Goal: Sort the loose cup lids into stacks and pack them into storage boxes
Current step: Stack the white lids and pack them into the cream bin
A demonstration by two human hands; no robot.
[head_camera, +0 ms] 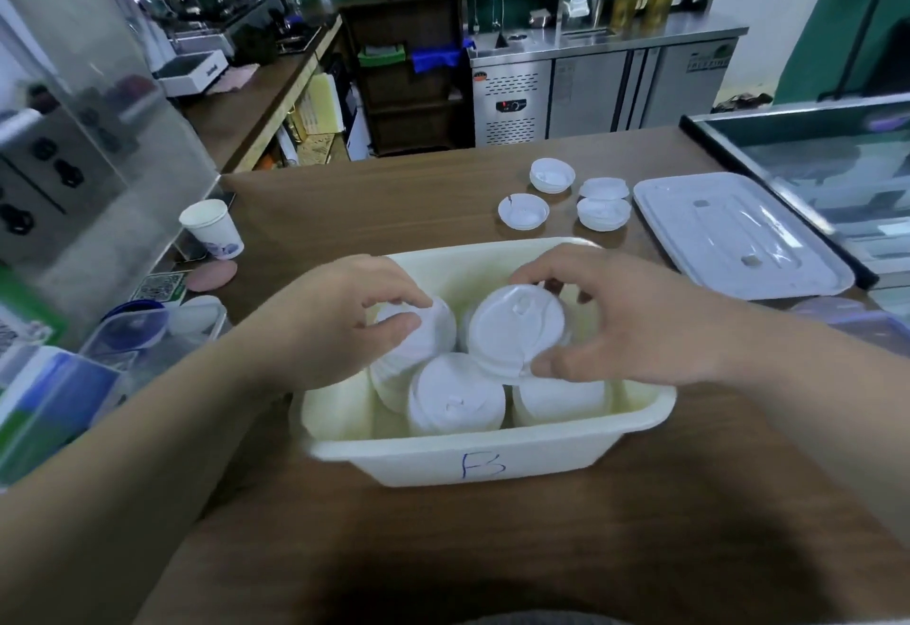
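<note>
In the storage box [482, 464] marked B, a front stack [455, 395] of lids stands upright by the near wall. Just behind it, the left grip [344, 324] curls round a tilted stack [418, 344], and the right grip [625, 324] pinches a leaning stack [514, 329] by its rim. Each should be tipped upright and seated snugly against its neighbours, so none topples. Farther off, loose lids [523, 211] wait on the tabletop [369, 201].

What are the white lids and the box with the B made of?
The lids look like thin moulded plastic: matte white, with pressed sip tabs. The box is probably thicker plastic: cream, smooth, slightly shiny, with a rounded rim.
</note>
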